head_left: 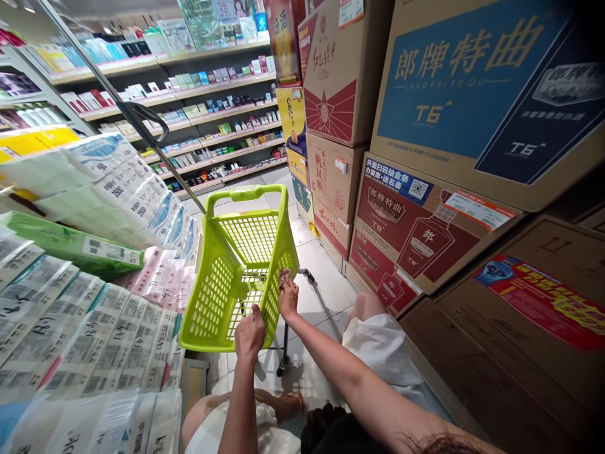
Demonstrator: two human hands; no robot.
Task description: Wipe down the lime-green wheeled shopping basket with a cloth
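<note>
A lime-green plastic shopping basket (193,293) with perforated walls rides on a wheeled frame in front of me. Nothing shows inside it. My left hand (250,331) is closed around the basket's near rim, thumb on top. Along the right side, my right hand (288,295) is closed at the upper edge of the wall. A small brownish patch shows at its fingertips, too blurred to identify. The basket's carrying handle (248,190) stands up at the far end.
Stacked liquor cartons (392,221) line the right side. Packs of tissue paper (94,315) are piled along the left. Shelves of small boxed goods (212,94) stand ahead, with a slanting metal pole (101,79) before them. Pale floor tiles (321,252) run between.
</note>
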